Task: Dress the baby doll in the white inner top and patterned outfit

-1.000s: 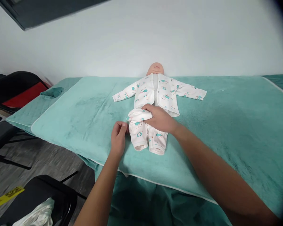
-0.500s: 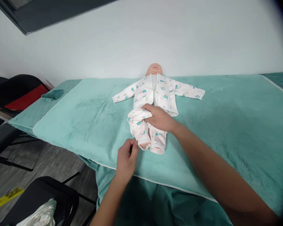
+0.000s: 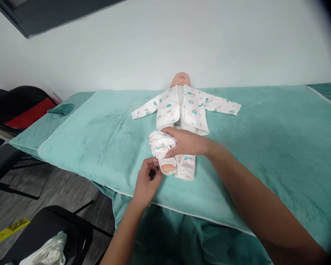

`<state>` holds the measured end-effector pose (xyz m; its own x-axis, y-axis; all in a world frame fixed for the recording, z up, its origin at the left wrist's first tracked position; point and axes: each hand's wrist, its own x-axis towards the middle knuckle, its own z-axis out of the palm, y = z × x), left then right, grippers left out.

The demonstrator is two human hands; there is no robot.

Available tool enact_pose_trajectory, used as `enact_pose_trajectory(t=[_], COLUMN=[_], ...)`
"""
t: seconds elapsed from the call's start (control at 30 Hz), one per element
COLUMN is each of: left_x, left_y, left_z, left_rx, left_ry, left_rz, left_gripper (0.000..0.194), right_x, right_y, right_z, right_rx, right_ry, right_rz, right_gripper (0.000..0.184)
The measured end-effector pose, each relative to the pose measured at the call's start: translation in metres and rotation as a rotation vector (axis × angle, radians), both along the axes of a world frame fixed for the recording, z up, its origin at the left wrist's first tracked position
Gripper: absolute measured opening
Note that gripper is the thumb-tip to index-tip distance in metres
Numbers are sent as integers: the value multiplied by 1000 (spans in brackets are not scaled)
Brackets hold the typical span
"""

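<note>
A baby doll (image 3: 181,78) lies on its back on a teal towel (image 3: 99,125), head toward the wall. It wears a white printed jacket (image 3: 191,108), open down the front, and matching white trousers (image 3: 185,165). My right hand (image 3: 184,141) grips the bunched trouser fabric over the doll's left-side leg. That leg's bare foot (image 3: 168,168) shows at the cuff. Just left of the cuff, my left hand (image 3: 147,180) has its fingers curled in a pinch; what it holds is hidden.
The towel covers a table draped in teal cloth (image 3: 182,239). A folded teal cloth (image 3: 61,109) lies at the far left corner. Black chairs (image 3: 19,106) stand at left, one near me holding a white bag (image 3: 45,252). A white wall runs behind.
My left hand moved from the trouser waist down to the cuff of the left-side leg. The leg fabric has been bunched upward, and the doll's foot now shows at the cuff.
</note>
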<state>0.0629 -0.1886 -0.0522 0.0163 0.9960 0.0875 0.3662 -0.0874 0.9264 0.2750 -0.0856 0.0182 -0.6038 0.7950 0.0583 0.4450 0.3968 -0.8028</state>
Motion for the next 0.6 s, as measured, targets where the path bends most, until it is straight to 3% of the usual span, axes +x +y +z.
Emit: enact_pose_trajectory(t=[0.07, 0.13, 0.3, 0.5, 0.6], left_x=[-1, 2, 12, -2, -4], left_y=[-4, -7, -5, 28, 36], left_z=[0, 0, 0, 7, 9], left_rx=[7, -2, -34, 43, 32], left_ry=[0, -8, 47, 100, 155], left_rz=[-43, -20, 114, 248, 242], left_gripper=[43, 49, 25, 17, 14], right_x=[-1, -1, 0, -2, -2], right_y=[0, 0, 1, 1, 2], right_z=[0, 0, -4, -3, -4], right_rx=[1, 4, 30, 50, 41], right_ry=[-3, 9, 76, 126, 207], right_rz=[10, 23, 19, 6, -37], right_gripper=[73, 66, 52, 46, 44])
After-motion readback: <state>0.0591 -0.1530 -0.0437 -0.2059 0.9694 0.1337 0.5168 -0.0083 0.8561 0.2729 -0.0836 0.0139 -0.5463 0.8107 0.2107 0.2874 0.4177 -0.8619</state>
